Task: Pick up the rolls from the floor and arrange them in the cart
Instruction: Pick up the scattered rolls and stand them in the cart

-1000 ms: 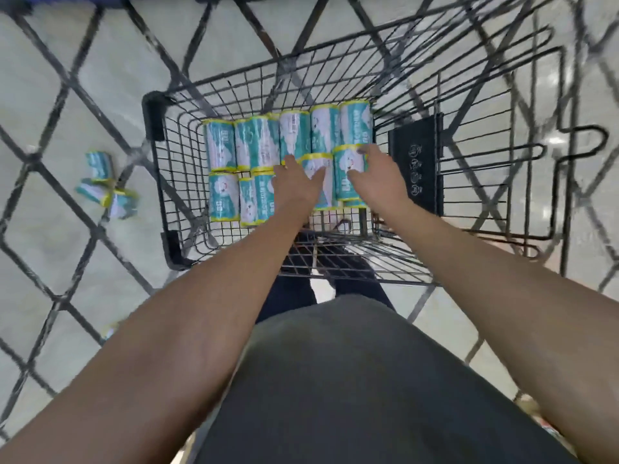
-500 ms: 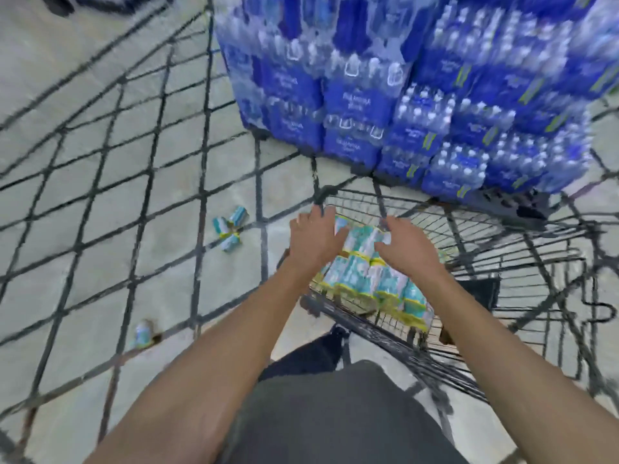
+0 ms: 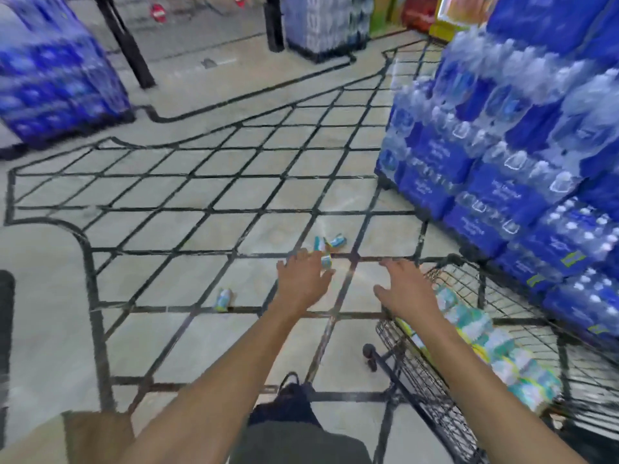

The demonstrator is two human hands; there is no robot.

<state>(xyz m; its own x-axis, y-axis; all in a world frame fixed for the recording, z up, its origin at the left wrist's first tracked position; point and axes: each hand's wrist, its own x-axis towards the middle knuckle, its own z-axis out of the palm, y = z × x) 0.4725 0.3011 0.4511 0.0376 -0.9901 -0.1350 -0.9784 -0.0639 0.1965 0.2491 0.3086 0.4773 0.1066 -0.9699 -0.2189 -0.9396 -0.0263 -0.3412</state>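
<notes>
The black wire cart stands at the lower right with several teal and yellow rolls lined up in it. A small cluster of rolls lies on the floor ahead, and one single roll lies to the left of it. My left hand is stretched out over the floor, fingers spread, holding nothing, just below the cluster. My right hand hangs empty with straight fingers above the cart's left rim.
Stacked blue packs of bottled water rise close behind the cart on the right. More blue packs stand at the far left, with a dark post beside them. The tiled floor carries a black grid pattern.
Both hands have left the rolls in the cart and moved out to the left. The view has swung up and left, so the cart now sits at the lower right.
</notes>
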